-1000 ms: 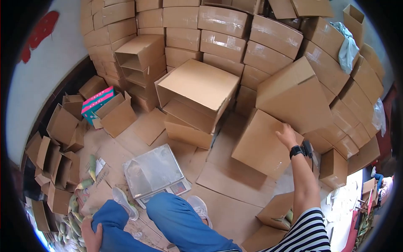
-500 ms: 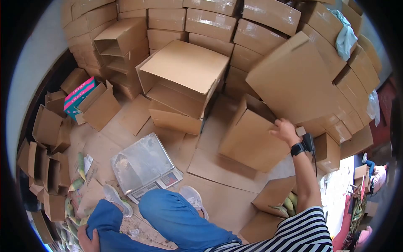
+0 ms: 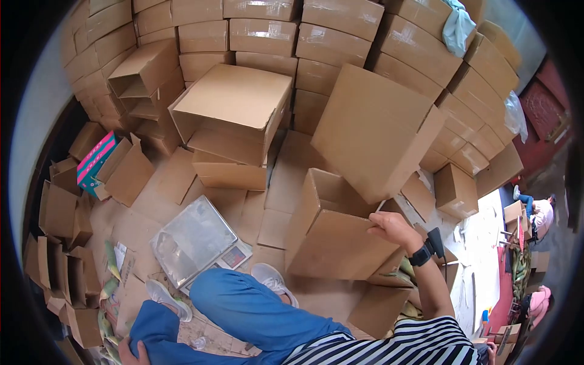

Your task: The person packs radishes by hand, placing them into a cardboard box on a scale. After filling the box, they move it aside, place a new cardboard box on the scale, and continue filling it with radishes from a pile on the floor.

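My right hand (image 3: pixel 393 227) grips the right rim of an open, empty cardboard box (image 3: pixel 331 234) that stands on the floor just right of my knees. A black watch is on that wrist. My left hand (image 3: pixel 135 352) rests on my left knee at the bottom left, fingers curled over the blue trouser leg. A metal weighing scale (image 3: pixel 191 239) with a digital panel lies on the floor in front of my feet. A second large box (image 3: pixel 374 131) leans tilted behind the one I hold.
Sealed cartons (image 3: pixel 316 36) are stacked high along the back and right. An open box (image 3: pixel 234 125) lies on its side at centre. Flattened and empty boxes (image 3: pixel 61 225) line the left wall. Green mangoes (image 3: pixel 112 258) lie at lower left. A person sits at far right (image 3: pixel 540 213).
My right hand has pulled the open box away from the stack, down and toward me, and it now stands upright with its opening showing. My view has shifted right. My left hand stays on the knee.
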Demonstrator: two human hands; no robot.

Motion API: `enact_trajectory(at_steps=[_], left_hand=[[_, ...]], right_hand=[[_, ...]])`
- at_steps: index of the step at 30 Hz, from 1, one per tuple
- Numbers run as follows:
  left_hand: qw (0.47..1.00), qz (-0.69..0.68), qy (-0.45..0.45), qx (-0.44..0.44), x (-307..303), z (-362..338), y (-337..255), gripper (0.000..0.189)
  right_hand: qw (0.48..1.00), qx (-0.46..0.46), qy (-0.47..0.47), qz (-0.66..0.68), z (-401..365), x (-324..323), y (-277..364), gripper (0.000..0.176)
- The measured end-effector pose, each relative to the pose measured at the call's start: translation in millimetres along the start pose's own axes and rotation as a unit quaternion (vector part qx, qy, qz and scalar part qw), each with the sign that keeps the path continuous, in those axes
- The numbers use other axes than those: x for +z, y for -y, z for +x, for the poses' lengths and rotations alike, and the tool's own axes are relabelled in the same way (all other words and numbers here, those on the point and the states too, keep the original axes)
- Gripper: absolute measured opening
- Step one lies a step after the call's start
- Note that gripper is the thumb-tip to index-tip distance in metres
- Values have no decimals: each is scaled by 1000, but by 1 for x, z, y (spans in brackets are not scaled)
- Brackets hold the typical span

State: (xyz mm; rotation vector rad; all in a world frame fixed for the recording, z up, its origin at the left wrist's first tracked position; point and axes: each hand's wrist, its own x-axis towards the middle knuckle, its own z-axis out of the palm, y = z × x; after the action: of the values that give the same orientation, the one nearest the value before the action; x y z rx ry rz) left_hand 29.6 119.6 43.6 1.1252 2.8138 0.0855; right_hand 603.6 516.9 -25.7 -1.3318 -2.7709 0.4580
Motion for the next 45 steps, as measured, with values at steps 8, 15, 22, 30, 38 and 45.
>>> enact_trajectory(at_steps=[8, 15, 22, 30, 38, 45], left_hand=[[1000, 8, -7, -14, 4, -4, 9, 57], [999, 18, -28, 6, 7, -5, 17, 55], [1000, -12, -14, -17, -1, -11, 11, 54], [988, -96, -115, -20, 29, -16, 34, 35], [987, -116, -114, -13, 14, -18, 14, 35], [982, -144, -115, -29, 11, -20, 20, 37]], right_hand=[[979, 95, 8, 180, -6, -26, 34, 30], [907, 162, -140, 362, -14, -25, 46, 24], [953, 87, -236, 166, -5, -32, 78, 21], [958, -162, -237, -30, 31, -94, 190, 17], [936, -277, -216, 32, 80, -90, 271, 18], [886, -445, -112, 63, 202, 24, 334, 19]])
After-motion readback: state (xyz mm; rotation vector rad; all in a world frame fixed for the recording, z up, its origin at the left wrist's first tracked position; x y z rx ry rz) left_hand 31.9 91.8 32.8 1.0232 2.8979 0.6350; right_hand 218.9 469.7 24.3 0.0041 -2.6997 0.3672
